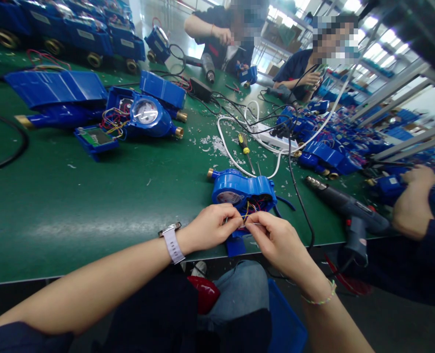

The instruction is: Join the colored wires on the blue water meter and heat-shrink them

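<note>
A blue water meter (243, 189) with a brass fitting lies near the front edge of the green table (73, 206). Coloured wires (252, 206) come out of its open near end. My left hand (212, 228), with a white watch on the wrist, pinches those wires at the meter's near side. My right hand (276, 240) is closed in a pinch on the same wires, almost touching the left. A small blue part (235, 245) sits just below my hands at the table edge.
An opened blue meter with a circuit board (129, 120) lies at the left, with more meters behind. A yellow-handled screwdriver (244, 144), a white power strip (272, 135) and cables sit mid-table. A dark power screwdriver (345, 208) lies at the right beside a co-worker's arm (412, 206). Two people work across the table.
</note>
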### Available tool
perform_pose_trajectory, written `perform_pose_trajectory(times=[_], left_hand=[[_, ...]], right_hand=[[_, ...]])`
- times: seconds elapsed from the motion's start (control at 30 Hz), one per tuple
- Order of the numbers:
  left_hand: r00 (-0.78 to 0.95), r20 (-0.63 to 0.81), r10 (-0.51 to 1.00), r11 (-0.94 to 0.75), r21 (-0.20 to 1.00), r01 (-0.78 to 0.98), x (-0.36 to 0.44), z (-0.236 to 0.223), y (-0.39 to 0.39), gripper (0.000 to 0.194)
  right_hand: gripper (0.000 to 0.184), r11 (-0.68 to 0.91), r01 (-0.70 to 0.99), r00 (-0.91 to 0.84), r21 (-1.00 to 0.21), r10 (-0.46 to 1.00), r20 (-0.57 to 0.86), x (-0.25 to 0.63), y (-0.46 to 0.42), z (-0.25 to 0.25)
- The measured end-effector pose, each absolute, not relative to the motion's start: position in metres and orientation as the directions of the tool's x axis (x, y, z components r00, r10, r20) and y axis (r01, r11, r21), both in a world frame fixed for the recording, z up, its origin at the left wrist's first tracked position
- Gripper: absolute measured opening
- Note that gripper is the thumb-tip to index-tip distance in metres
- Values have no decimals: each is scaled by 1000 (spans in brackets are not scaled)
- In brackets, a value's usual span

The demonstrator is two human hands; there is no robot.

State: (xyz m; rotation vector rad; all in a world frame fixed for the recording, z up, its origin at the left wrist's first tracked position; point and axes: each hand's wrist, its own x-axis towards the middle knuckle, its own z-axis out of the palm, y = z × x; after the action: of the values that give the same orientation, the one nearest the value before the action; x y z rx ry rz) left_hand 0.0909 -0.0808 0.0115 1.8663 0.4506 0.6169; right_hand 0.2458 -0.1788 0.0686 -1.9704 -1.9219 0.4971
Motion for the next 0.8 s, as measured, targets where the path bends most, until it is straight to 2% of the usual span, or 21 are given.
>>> perform_pose_trajectory(times=[0.2, 0.33, 0.53, 0.63, 0.7, 0.8], left_hand=[[805, 203, 558, -328, 945, -11, 90, 14, -82, 7], [784, 227, 578, -343, 939, -19, 90, 14, -83, 14], [740, 292, 606, -427, 904, -7, 88, 13, -83, 15], [707, 290, 645, -413, 911, 3, 87, 16, -81, 14], [686, 280, 671, -395, 918, 12, 86, 17, -80, 20], [709, 283, 646, -427, 904, 28, 86, 17, -80, 25]], right_hand=[[16, -40, 876, 44, -480, 999, -4, 244, -178, 69], [15, -21, 869, 22, -495, 1000, -4, 244, -177, 67], [13, -18, 865, 16, -502, 1000, -8, 246, -179, 68], [15, -26, 873, 22, -487, 1000, -13, 247, -180, 69], [16, -36, 875, 30, -483, 999, -20, 248, -180, 69], [16, -53, 867, 44, -496, 999, -30, 247, -180, 68]])
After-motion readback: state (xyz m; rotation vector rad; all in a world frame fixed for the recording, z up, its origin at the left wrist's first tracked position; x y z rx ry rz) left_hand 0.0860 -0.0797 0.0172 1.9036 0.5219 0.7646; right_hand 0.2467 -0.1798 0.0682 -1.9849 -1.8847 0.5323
